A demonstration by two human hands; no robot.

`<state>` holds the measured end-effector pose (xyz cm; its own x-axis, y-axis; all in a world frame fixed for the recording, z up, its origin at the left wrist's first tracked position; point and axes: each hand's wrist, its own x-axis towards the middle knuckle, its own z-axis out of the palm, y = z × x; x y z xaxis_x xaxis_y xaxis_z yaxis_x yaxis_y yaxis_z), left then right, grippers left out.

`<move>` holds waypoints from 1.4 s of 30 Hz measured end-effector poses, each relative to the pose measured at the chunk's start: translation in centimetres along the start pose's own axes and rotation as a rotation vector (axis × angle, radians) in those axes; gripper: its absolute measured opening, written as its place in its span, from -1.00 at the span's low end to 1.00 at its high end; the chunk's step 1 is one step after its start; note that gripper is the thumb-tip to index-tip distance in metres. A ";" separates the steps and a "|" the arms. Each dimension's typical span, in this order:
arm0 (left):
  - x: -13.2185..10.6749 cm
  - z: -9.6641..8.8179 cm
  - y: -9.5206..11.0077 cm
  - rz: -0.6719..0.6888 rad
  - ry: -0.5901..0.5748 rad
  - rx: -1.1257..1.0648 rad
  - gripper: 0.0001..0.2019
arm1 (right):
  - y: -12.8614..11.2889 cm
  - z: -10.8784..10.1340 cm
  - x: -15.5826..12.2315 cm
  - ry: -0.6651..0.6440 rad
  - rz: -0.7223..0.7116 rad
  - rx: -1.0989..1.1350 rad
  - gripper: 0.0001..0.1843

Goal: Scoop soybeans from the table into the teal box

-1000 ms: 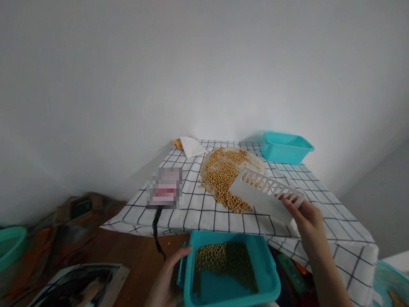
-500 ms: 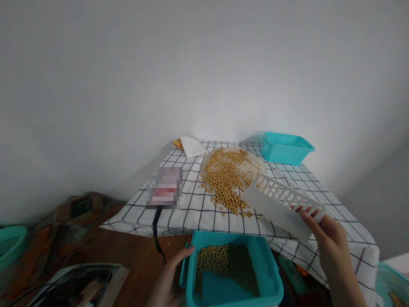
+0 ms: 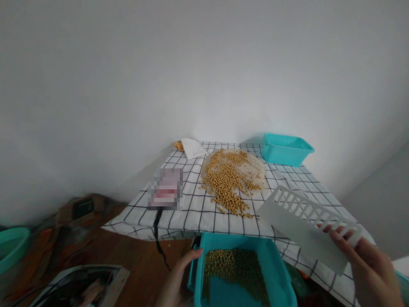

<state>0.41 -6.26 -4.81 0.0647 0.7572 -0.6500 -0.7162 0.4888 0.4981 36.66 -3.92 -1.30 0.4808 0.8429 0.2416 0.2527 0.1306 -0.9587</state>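
Observation:
A heap of tan soybeans mixed with white rice grains lies on the checked tablecloth. My right hand grips a white slotted plastic scraper by its end, held in the air to the right of the heap and clear of it. My left hand holds the left rim of a turquoise tub, which sits just below the table's front edge and has soybeans in it.
A second turquoise tub stands at the table's far right. A white folded paper lies at the far edge. A blurred pink item with a black cord rests at the table's left. Clutter covers the wooden floor at left.
My right hand has drawn the scraper away from the bean heap, rightward and toward me. The tub in my left hand has shifted slightly right.

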 end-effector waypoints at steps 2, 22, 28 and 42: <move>0.2 -0.3 0.0 0.011 0.004 0.009 -0.83 | -0.4 0.1 -0.5 -0.024 0.009 -0.014 -0.69; 0.8 -1.1 -0.6 0.049 0.022 0.057 -0.83 | -0.8 2.2 -0.8 -0.136 -0.006 0.073 -0.81; 0.4 -0.4 -0.4 0.021 0.016 0.025 -0.88 | -2.0 2.8 -0.9 -0.130 0.024 0.043 -0.76; 1.2 -1.5 -0.8 0.063 0.096 0.111 -0.76 | -2.3 3.9 -0.9 -0.205 -0.048 0.040 -0.81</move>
<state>0.00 -6.35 -6.85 -0.0479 0.7456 -0.6646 -0.6352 0.4908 0.5963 32.35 -2.92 0.07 0.2875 0.9231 0.2553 0.2354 0.1903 -0.9531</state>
